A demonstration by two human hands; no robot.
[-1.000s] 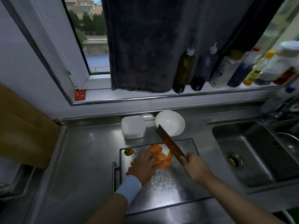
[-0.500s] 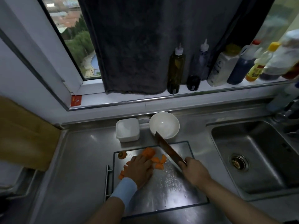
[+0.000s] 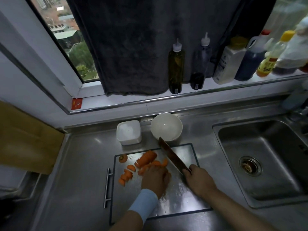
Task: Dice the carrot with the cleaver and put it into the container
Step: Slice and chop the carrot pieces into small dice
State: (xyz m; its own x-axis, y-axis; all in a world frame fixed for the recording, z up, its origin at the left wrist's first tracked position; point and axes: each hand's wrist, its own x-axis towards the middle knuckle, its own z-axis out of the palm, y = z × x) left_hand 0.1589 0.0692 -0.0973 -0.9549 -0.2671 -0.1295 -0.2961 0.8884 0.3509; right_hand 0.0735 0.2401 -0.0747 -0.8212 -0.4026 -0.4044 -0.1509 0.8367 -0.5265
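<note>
Because the cut pieces (image 3: 126,176) at the left of the wet board (image 3: 188,155) are small and stiff, expect them to slide; scoop them together for the container (image 3: 129,132) just behind. The remaining carrot (image 3: 146,158) lies mid-board: light, rigid, likely to roll. Steady it by its flanks. The left hand (image 3: 155,178) covers pieces there; its grip cannot be told. The right hand (image 3: 198,179) clasps the cleaver (image 3: 173,157) by its handle.
</note>
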